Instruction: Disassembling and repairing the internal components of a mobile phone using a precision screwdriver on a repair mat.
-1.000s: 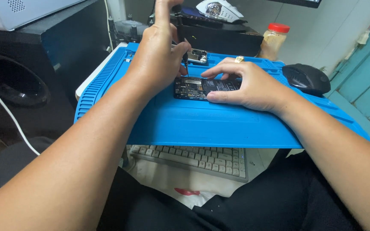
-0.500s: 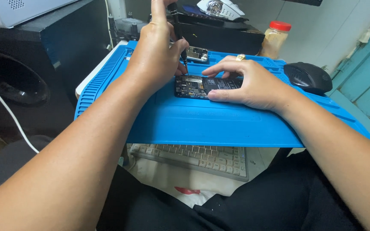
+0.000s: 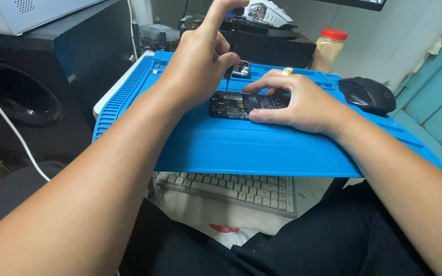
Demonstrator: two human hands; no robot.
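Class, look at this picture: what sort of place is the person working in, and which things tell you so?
Probably a small electronics repair bench. A blue work mat holds an opened phone; the left hand sets a thin screwdriver onto it while the right hand steadies it. A keyboard and mouse lie nearby.

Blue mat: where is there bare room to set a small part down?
The blue mat is bare along its near edge, below the opened phone, and left of the left hand. It is crowded around the phone, where the right hand rests, and by the mouse.
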